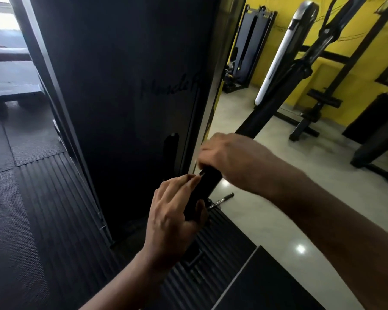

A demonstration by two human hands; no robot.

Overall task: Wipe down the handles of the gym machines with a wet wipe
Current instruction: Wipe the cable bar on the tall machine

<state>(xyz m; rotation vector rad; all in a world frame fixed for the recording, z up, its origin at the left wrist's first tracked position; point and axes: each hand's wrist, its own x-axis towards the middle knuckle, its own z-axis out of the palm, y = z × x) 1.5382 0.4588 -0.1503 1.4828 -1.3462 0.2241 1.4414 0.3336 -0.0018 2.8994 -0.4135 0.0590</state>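
Tall panel: we read its face as smooth, matt black painted metal. In front of the panel, the handle has a matt black grip; we cannot tell rubber from foam. Left of the panel, a ribbed mat looks like dull, dark rubber. Right of the panel, we note a glossy pale floor with reflections and a shiny metal pin.

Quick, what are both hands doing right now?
Left hand: holds the black handle near its lower end.
Right hand: fingers curled over the same handle, higher up.
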